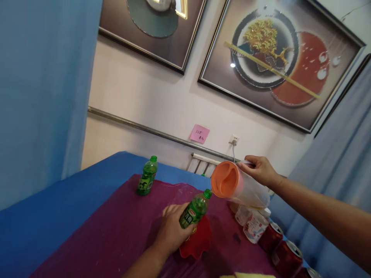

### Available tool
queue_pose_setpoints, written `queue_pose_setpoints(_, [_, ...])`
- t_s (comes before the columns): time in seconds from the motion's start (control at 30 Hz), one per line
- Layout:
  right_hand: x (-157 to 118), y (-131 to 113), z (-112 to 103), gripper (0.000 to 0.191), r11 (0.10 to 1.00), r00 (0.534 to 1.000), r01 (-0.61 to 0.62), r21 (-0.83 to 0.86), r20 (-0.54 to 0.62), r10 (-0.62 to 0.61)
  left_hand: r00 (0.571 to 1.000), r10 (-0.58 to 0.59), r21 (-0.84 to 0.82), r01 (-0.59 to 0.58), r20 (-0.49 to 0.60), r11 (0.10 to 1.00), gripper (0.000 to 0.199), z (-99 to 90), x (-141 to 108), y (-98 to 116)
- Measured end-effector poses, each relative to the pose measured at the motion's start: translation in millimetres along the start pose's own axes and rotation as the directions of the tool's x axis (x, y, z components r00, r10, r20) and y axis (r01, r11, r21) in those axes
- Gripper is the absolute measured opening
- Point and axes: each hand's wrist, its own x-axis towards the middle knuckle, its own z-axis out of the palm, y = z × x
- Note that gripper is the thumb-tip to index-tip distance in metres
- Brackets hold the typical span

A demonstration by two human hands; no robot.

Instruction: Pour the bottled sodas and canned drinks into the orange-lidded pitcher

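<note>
My left hand point(173, 228) is wrapped round a green bottle point(194, 210) with a green cap, tilted to the right above a red scalloped dish point(199, 239). My right hand point(259, 170) grips the handle of a clear plastic pitcher point(251, 189), which is tipped on its side. The pitcher's orange lid point(225, 179) faces left, close to the bottle's cap. A little pale liquid shows along the pitcher's lower side. Another green bottle point(147, 175) stands upright at the back left of the purple cloth point(116, 227).
Labelled jars point(255, 227) and red cans point(286, 258) line the right side. A yellow item point(246, 275) lies at the bottom edge. Behind the blue-covered table point(107, 170) run a metal rail point(139, 126) and a wall with framed pictures. Blue curtains hang at both sides.
</note>
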Motion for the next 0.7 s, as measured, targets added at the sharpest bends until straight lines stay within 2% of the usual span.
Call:
queue_pose_setpoints(0.43, [-0.1, -0.6, -0.6, 0.054, 1.0, 1.0, 0.0, 0.001, -0.007, 0.0, 1.0, -0.031, 0.004, 0.031, 0.005, 1.0, 0.057, -2.6, -0.6, 3.3])
queue_pose_setpoints(0.7, [-1.1, -0.5, -1.4, 0.052, 1.0, 1.0, -0.013, 0.009, 0.0, 0.013, 1.0, -0.01, -0.008, 0.01, 0.0, 1.0, 0.056, -0.7, -0.2, 0.3])
